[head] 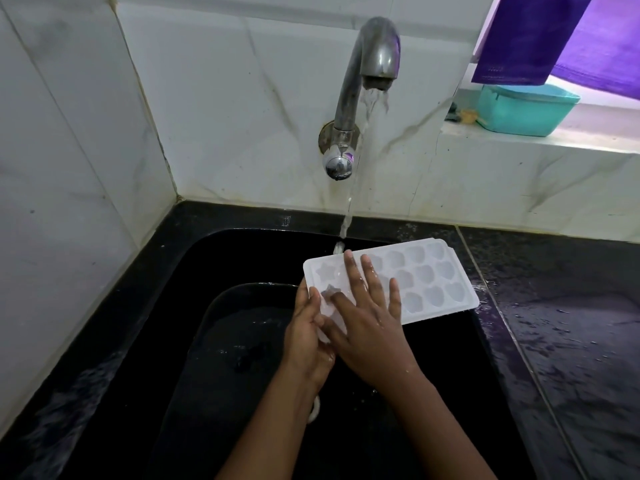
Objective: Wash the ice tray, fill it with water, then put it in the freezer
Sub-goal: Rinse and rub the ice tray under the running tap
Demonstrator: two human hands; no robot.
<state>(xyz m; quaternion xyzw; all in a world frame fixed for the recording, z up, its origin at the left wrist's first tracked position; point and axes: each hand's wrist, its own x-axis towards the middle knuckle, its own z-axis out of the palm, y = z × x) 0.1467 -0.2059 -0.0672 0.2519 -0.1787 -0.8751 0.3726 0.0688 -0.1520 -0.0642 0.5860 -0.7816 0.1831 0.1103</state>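
Wall: pale marbled tiles (225, 98) fill the view behind and to my left.
Sink: black basin (156, 306) below me, with water pooled in the bottom.
Counter: dark, wet worktop (571, 323) to the right of the sink.
Cloth: a purple cloth (554, 36) hangs at the window, upper right.
Tap: the wall tap (367, 74) is running. Its stream (353, 188) comes down at the tray's far edge, just past my fingertips. I cannot tell whether it strikes the rim or falls just behind it.
Ice tray: the white ice tray (426, 275) is held over the sink's right side, cups up and roughly level, its far end reaching the sink's right edge.
Tub: a teal tub (523, 109) sits on the sill, well apart from my work.
Right hand: my right hand (370, 327) lies flat on top of the tray, fingers straight and spread across the cups, gripping nothing.
Left hand: my left hand (308, 334) holds the tray's near short end, thumb on top and fingers curled beneath.
Progress: I judge I am in the washing step, rubbing the cups under running water. Most cups look empty, so filling is not yet done. The freezer is not in view, and that step is left too.
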